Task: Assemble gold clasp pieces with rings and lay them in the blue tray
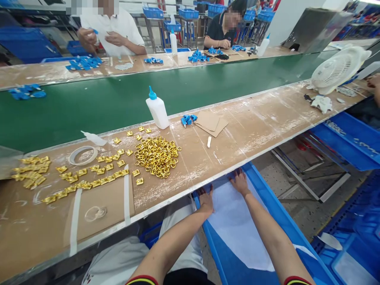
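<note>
A white sheet lies inside a long blue tray, which sits below the front edge of the workbench. My left hand rests on the sheet by the tray's left wall, thumb apart from the fingers. Further right, my right hand lies on the sheet's far part with its fingers spread. Neither hand grips anything. The far end of the tray is hidden under the bench edge.
On the bench are a heap of gold rings, rows of small gold square pieces, a tape roll, a white bottle and cardboard pieces. Beyond the green belt, two people work. A white fan stands right.
</note>
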A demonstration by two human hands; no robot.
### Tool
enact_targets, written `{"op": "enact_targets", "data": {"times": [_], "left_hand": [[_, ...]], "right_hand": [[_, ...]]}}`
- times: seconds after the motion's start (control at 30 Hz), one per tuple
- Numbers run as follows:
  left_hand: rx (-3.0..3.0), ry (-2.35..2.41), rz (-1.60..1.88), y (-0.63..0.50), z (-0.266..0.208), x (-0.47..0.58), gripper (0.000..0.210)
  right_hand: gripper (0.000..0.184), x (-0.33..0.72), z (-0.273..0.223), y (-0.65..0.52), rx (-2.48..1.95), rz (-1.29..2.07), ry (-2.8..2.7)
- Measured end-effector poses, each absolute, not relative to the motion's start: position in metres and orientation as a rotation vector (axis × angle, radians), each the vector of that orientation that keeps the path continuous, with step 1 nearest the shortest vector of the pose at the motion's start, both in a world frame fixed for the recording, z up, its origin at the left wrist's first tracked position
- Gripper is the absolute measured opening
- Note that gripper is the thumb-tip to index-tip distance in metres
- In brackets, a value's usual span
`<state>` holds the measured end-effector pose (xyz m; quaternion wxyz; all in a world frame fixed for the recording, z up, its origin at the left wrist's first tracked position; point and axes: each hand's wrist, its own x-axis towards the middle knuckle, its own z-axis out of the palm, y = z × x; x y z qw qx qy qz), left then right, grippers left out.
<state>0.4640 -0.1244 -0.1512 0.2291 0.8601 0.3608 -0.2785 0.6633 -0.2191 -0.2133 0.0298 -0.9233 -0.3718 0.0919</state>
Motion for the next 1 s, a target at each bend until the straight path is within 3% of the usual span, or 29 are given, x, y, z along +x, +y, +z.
{"op": "enact_targets", "data": {"times": [0.3, 0.63, 1.0], "left_hand": [[2.448, 0.959, -0.918, -0.123, -0.145, 0.466, 0.135], [2.492, 0.977, -0.917, -0.12, -0.146, 0.464, 0.132], [2.638, 0.916, -0.955, -0.123, -0.128, 0.455, 0.12]], "right_hand": [[0.065, 0.635, -0.215, -0.258, -2.898, 0.174, -0.798], [0.069, 0.489, -0.215, -0.39, -2.98, 0.112, -0.125], [0.065, 0.444, -0.183, -0.466, -2.884, 0.205, 0.405]]}}
